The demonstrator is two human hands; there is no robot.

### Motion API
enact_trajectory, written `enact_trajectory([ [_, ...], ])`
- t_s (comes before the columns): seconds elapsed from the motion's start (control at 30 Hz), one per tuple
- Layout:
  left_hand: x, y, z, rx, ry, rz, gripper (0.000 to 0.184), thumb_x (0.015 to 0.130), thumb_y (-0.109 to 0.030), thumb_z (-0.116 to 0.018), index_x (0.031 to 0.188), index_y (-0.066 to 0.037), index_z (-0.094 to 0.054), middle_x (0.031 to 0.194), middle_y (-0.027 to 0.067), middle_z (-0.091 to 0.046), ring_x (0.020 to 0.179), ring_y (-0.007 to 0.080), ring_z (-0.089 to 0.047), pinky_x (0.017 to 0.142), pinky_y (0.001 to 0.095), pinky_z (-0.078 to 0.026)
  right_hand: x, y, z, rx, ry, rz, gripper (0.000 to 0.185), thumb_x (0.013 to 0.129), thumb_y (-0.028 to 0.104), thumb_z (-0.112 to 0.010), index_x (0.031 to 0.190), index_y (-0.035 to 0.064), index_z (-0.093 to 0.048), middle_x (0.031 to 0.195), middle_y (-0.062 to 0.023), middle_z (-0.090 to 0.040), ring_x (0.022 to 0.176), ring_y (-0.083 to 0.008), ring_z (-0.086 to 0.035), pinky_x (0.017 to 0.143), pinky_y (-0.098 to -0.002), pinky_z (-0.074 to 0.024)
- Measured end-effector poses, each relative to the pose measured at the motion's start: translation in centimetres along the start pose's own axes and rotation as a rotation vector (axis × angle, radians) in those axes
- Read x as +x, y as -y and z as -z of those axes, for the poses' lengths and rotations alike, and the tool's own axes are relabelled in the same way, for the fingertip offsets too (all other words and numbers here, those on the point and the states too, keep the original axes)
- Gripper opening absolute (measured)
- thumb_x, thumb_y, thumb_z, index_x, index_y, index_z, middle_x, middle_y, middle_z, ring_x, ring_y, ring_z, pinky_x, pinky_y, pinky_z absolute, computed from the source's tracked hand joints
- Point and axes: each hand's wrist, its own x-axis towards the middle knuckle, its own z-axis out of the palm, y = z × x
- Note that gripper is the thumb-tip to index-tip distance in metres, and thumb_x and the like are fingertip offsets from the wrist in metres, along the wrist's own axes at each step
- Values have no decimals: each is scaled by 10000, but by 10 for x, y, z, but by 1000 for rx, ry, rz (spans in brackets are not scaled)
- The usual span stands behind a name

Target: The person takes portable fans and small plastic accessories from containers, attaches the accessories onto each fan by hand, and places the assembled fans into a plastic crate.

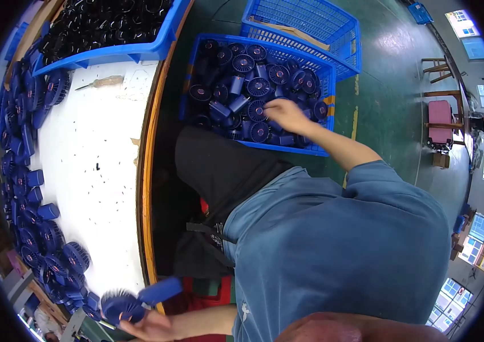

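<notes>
My left hand [149, 327], fingers closed, holds a dark blue handheld fan [161, 290] by its round head at the table's near corner; the fan's handle points away from the hand. My right hand [287, 115] reaches into a blue plastic crate [328, 85] filled with similar blue fans. Its curled fingers pinch the rim of one handheld fan [257, 110] lying among the others. The fingertips there are partly hidden.
On the white tabletop [105, 165] a long pile of blue fans [53, 239] lines the far side. A wooden-handled awl [108, 81] and small dark bits lie there. A blue bin [156, 48] holds black parts. Another blue crate [344, 45] stands behind the full one.
</notes>
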Motion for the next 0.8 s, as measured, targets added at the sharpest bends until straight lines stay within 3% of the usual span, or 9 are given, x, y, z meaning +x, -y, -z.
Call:
enact_trajectory([
  [0.03,-11,8,-29,-60,154,54,474,960,-294,-546,1365,-51,-504,1242,164,-594,1123,252,-588,1020,415,-433,-8,43,-22,162,170,-70,328,888,239,-695,1107,-3,-661,960,-119,-717,869,-170,-686,790,-319,-545],
  [0.1,-47,21,-88,-16,318,94,624,923,-280,-583,1460,-41,-373,1288,180,-549,1098,279,-595,922,413,-516,-36,118,-60,274,410,210,313,913,235,-674,1127,7,-655,998,-98,-705,935,-140,-658,840,-303,-531],
  [0.17,-70,35,-124,-16,359,88,631,927,-210,-586,1475,-30,-328,1277,239,-524,1125,335,-581,942,486,-513,-67,171,-79,401,816,242,406,955,207,-632,1293,5,-533,1176,-127,-650,1020,-150,-632,894,-326,-519],
  [0.27,-86,53,-148,-27,319,95,591,865,-4,-523,1431,16,-354,1362,254,-480,1182,353,-548,1001,467,-488,-98,214,-98,395,1149,251,541,907,250,-691,1324,-29,-491,1089,-142,-659,956,-167,-645,825,-321,-536],
  [0.33,-86,62,-149,-62,394,112,554,926,-108,-603,1403,48,-367,1337,260,-499,1164,345,-563,1002,455,-479,-110,211,-116,261,957,520,518,845,257,-746,1211,-57,-559,972,-203,-661,871,-266,-671,754,-363,-539],
  [0.43,-80,72,-156,-23,383,210,499,975,-224,-582,1355,61,-429,1238,216,-566,1085,265,-597,938,382,-506,-126,216,-121,101,902,563,453,822,319,-759,985,-56,-566,868,-223,-620,818,-409,-627,707,-429,-521],
  [0.53,-65,83,-151,-97,467,443,441,1010,-312,-506,1251,56,-537,1110,154,-633,966,199,-637,855,320,-524,-124,223,-128,69,803,866,411,831,313,-727,986,-23,-549,850,-192,-608,813,-401,-617,708,-437,-521],
  [0.67,-52,89,-148,-543,529,855,504,1028,-393,-426,1270,38,-521,1118,184,-650,943,232,-656,815,331,-550,-107,255,-121,-218,832,1078,390,833,323,-709,970,-7,-552,885,-187,-615,813,-369,-634,715,-435,-534],
  [0.8,-74,82,-171,-644,777,643,856,906,-625,-506,1434,29,-344,1439,267,-420,1341,372,-423,1126,487,-334,-83,297,-120,-408,775,1155,393,865,368,-659,919,-9,-563,885,-212,-620,810,-381,-641,706,-444,-538],
])
